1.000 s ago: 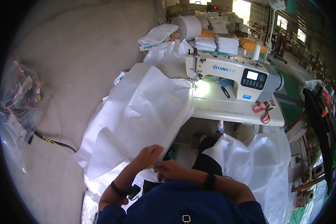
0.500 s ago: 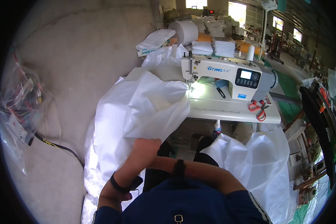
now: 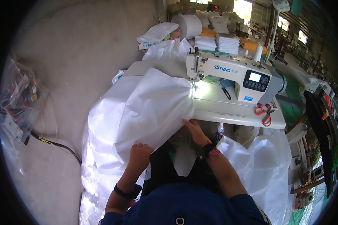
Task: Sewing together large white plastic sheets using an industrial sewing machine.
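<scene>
A large white sheet of thin, glossy fabric spreads over the left end of the sewing table and hangs down toward my lap. Its far right corner lies under the needle area of a white sewing machine, where a lamp glows. My left hand has its fingers curled over the sheet's near edge, closed on it. Farther right, by the table's front edge, my right hand pinches the sheet's right edge; some of its fingers are hidden under the cloth.
Red-handled scissors and a small black tool lie on the table. More white fabric hangs at the right. Behind the machine stand folded white stacks and a big white roll. A bagged wire bundle hangs at the left.
My arms, crossed before with the hands close together, have come apart. My right hand has moved up and right to the sheet's edge. The sheet is pulled flatter.
</scene>
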`<state>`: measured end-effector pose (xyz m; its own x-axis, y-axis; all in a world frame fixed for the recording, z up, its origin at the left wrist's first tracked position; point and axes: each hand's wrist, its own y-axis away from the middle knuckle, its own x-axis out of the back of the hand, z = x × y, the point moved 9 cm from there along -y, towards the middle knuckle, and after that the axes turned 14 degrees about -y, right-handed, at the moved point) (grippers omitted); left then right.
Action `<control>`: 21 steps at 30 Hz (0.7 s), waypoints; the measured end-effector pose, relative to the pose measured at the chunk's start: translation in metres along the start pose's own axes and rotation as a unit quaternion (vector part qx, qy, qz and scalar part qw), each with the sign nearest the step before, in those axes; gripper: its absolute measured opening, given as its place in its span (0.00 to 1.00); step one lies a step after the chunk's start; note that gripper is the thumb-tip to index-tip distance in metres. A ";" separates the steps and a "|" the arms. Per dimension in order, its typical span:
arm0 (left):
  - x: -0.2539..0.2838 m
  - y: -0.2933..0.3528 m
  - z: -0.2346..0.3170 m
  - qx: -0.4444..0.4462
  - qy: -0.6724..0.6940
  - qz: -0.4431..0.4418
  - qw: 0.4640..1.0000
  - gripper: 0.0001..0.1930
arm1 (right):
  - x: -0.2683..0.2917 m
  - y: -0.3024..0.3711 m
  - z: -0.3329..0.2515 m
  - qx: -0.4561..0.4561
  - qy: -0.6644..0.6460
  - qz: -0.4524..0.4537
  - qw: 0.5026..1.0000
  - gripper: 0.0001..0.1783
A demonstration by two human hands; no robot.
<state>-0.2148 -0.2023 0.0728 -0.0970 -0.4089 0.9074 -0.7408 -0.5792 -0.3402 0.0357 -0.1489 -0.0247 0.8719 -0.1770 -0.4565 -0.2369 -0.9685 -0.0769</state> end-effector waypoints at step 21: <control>-0.016 -0.008 0.036 -0.023 0.427 -0.241 0.871 0.10 | -0.197 0.197 0.054 -0.181 0.320 -0.493 0.789 0.29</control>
<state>-0.1833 -0.2169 0.0524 -0.2110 0.5597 0.8014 -0.8565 -0.5010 0.1244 -0.2056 -0.2952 0.0022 0.6211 0.7531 0.2168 0.7278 -0.6569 0.1968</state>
